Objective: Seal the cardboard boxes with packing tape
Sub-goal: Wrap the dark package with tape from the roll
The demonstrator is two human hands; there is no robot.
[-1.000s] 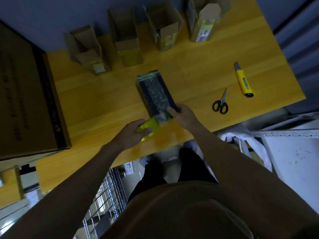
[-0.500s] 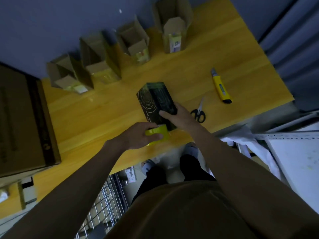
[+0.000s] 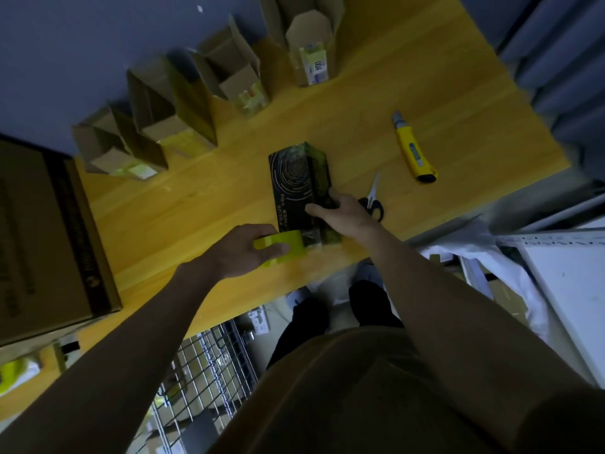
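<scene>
Since the earlier frame, my right hand [image 3: 345, 213] had shifted further up the black printed box [image 3: 296, 188], fingers lying straight on its top. My left hand [image 3: 244, 249] gripped the yellow tape roll [image 3: 286, 245] against the box's near end. Box lay near the counter [image 3: 376, 90] front edge, scissors [image 3: 373, 199] just beside it.

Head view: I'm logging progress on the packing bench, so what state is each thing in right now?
Black box: lying flat, closed.
Tape roll: gripped by the left hand, against the box's near end.
Right hand: pressing the box down.
Four cardboard boxes: upright at the back, top flaps open, unsealed.
Utility knife: lying untouched; whether its blade is out is unclear.
Scissors: lying closed beside the right hand.
</scene>
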